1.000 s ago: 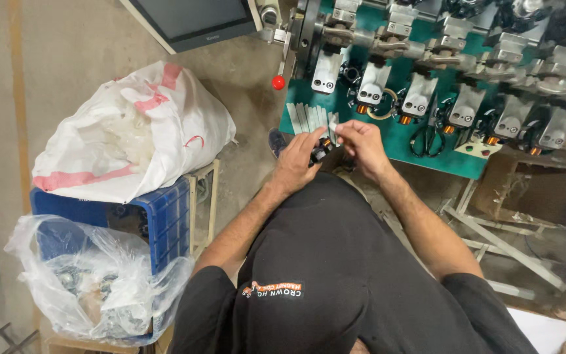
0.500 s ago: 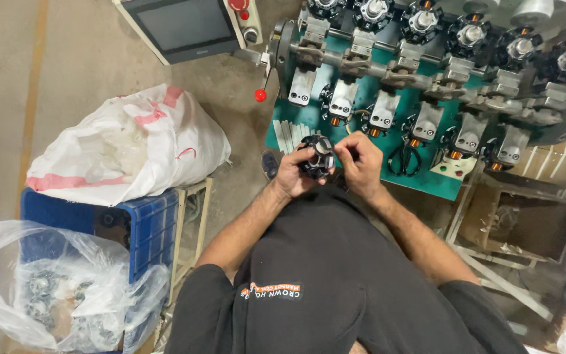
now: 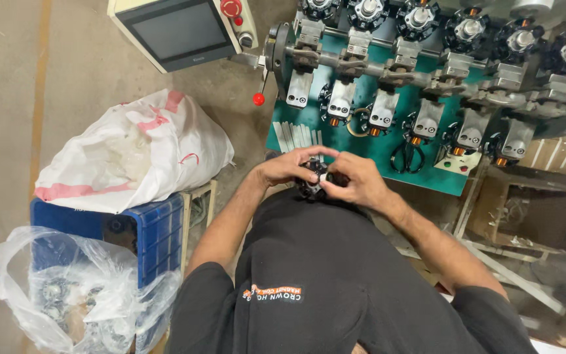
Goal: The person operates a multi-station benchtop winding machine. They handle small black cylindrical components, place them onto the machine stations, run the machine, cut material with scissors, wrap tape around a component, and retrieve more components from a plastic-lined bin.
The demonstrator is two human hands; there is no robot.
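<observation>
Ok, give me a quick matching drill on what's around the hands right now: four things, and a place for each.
Things:
1. black part
2. scissors
3. white sack
4. screen

Places:
A. on the blue crate
B. top of the view, beside a red button
C. between the left hand and right hand
D. on the green machine bed

Pairs: 1-C, 2-D, 3-A, 4-B

Person is wearing a black short-sleeved shirt (image 3: 335, 275), small orange-and-white chest print at 6 o'clock. Forearms bare; left hand (image 3: 289, 167) and right hand (image 3: 358, 180) ungloved, no rings showing.
</observation>
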